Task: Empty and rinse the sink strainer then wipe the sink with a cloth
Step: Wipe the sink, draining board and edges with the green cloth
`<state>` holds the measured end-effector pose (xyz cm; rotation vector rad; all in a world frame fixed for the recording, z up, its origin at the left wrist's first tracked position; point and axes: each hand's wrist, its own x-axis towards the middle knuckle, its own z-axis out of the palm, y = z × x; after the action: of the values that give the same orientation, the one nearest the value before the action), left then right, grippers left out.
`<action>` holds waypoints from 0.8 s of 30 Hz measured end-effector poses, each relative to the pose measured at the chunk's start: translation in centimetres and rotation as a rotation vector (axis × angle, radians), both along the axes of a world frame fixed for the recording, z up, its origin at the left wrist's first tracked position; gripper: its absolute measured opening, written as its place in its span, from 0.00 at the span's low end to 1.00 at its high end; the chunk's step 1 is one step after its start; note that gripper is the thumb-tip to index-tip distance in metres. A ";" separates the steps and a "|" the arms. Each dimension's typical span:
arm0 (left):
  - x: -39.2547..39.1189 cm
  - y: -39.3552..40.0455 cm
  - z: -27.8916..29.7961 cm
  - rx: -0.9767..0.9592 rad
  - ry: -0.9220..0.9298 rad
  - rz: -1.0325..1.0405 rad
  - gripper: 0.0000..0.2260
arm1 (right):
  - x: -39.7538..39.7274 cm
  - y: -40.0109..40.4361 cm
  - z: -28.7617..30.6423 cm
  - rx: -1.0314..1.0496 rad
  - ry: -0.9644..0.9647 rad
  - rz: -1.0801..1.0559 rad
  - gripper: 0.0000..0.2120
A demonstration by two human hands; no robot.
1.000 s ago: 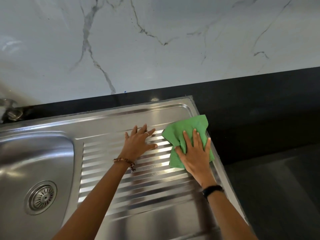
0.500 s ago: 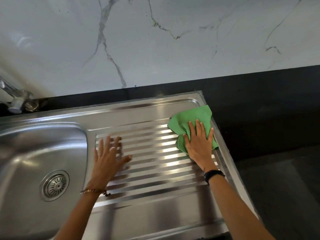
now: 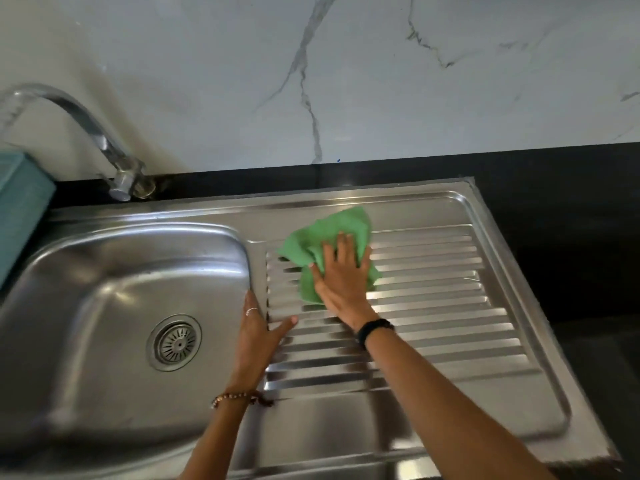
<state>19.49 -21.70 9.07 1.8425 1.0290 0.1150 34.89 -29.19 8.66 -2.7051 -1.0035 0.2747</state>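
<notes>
Right hand (image 3: 341, 282) presses flat on green cloth (image 3: 322, 244); left hand (image 3: 258, 327) open on sink (image 3: 104, 271) rim; strainer (image 3: 174, 342) sits in basin

Chrome tap (image 3: 104, 143) by marble wall (image 3: 381, 81), teal box (image 3: 20, 209) far left.
</notes>
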 end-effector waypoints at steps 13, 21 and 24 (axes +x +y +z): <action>-3.4 1.2 -1.1 0.120 0.076 -0.077 0.45 | -5.0 7.0 -0.4 -0.096 -0.088 0.452 0.26; -2.7 -3.3 0.5 0.473 0.085 -0.127 0.42 | -5.0 1.8 -0.3 -0.011 -0.058 0.370 0.26; -0.7 -5.8 0.9 0.540 0.102 -0.239 0.42 | -2.2 -1.7 0.1 -0.003 -0.044 0.251 0.26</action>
<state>18.75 -27.52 9.94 2.4700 0.8914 0.1683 32.68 -30.89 8.79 -2.5959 -1.3586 0.2617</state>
